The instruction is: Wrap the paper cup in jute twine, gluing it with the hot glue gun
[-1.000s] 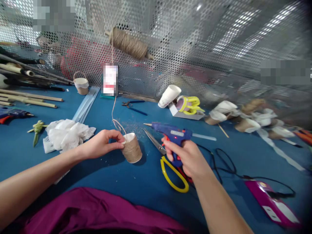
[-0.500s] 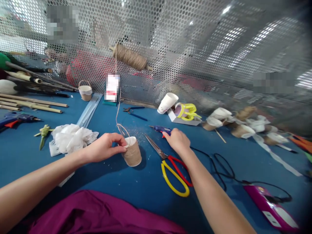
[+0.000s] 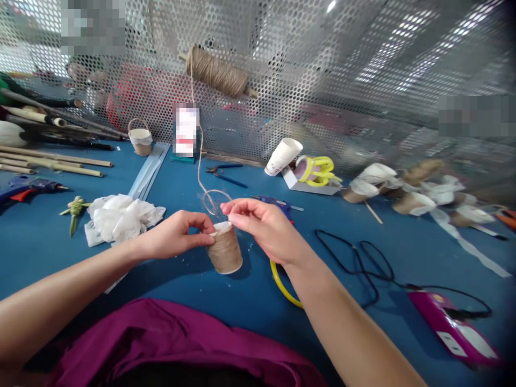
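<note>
A paper cup wrapped in brown twine (image 3: pixel 224 251) stands slightly tilted on the blue table. My left hand (image 3: pixel 177 234) pinches its rim from the left, thumb outside and fingers at the top. Over the cup's right rim, my right hand (image 3: pixel 266 226) has thumb and fingers closed on the loose twine (image 3: pixel 200 161), which loops down from above. A blue glue gun (image 3: pixel 271 202) lies just behind my right hand. Below that hand shows a yellow handle of the scissors (image 3: pixel 284 285); the hand and forearm hide their blades and red handle.
The twine spool (image 3: pixel 217 72) hangs at the perforated metal screen. White fabric (image 3: pixel 121 217) lies left, near a second glue gun (image 3: pixel 34 188). Pliers (image 3: pixel 226 174), a white cup (image 3: pixel 284 156) and a small handled basket (image 3: pixel 141 141) stand behind. A cable runs to a purple power strip (image 3: pixel 451 328).
My right hand has left the glue gun and moved left to the cup's rim, taking the twine. My left hand keeps its hold on the cup. The view has shifted slightly.
</note>
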### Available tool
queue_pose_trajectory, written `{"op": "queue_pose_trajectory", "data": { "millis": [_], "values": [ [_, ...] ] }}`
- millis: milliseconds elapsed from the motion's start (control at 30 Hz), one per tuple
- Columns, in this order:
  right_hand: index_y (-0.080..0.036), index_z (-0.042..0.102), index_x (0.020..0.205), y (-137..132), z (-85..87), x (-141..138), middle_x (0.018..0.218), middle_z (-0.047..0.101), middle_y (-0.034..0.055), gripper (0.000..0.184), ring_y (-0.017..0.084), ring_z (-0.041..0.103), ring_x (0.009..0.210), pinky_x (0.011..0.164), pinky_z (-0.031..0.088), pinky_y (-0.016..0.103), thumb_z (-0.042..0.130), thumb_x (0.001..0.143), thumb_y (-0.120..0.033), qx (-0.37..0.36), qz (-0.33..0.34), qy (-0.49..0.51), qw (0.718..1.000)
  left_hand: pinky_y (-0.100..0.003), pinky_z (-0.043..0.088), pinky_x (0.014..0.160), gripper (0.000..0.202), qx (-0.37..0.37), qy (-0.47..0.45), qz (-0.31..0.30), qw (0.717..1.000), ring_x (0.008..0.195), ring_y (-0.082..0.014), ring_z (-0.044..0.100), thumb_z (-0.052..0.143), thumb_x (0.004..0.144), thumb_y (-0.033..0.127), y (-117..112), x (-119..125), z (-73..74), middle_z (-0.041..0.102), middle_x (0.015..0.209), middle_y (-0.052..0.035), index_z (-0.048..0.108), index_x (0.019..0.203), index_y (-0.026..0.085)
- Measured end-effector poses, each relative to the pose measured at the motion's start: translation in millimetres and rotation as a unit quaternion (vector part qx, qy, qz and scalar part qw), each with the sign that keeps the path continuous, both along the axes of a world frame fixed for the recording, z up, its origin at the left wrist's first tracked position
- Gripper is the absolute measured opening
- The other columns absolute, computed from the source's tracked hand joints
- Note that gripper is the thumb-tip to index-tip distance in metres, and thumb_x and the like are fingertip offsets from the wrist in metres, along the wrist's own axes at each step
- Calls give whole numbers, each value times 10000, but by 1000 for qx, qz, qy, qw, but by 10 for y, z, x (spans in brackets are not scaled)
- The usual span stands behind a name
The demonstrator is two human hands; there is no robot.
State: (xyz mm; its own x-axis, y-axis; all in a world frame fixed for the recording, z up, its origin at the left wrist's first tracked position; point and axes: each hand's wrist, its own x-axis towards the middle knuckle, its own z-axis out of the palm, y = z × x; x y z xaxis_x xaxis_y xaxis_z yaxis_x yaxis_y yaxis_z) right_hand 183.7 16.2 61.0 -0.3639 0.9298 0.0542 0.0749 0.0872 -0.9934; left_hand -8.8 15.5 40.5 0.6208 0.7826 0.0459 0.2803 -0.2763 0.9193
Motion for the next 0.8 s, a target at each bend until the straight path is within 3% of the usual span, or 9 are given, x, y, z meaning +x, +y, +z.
{"op": "queue_pose_trajectory", "data": {
  "millis": [200,333,500,800],
  "values": [
    [-214,531,646,-164,-3,49,663,645,-31,124,146,602,908,884,428,337,630,681,-148,-8,-59,103,993,-240,436,708,143,-22,-22,-12,999,729,-116,540,553,786,257,-10,8,-17,611,775,-21,571,772,116],
    [-208,633,826,-177,-30,64,760,677,-5,162,132,630,765,792,479,318,674,669,-204,-42,-88,91,991,-237,432,698,146,-24,-20,-20,999,721,-116,532,541,790,258,-29,18,-4,605,768,-24,568,763,116],
    [-205,639,746,-195,-91,128,751,696,6,117,130,640,745,750,488,296,707,668,-259,-34,-123,76,989,-230,426,686,141,-18,-14,-22,999,717,-114,535,539,790,255,-41,20,24,610,775,-24,564,761,119],
    [-186,612,706,-228,-148,173,822,675,34,227,146,613,791,754,477,304,740,618,-351,-52,-168,46,983,-232,428,715,138,-29,-26,-31,999,755,-119,543,542,799,254,-56,11,26,617,812,-33,569,765,123]
  ]
}}
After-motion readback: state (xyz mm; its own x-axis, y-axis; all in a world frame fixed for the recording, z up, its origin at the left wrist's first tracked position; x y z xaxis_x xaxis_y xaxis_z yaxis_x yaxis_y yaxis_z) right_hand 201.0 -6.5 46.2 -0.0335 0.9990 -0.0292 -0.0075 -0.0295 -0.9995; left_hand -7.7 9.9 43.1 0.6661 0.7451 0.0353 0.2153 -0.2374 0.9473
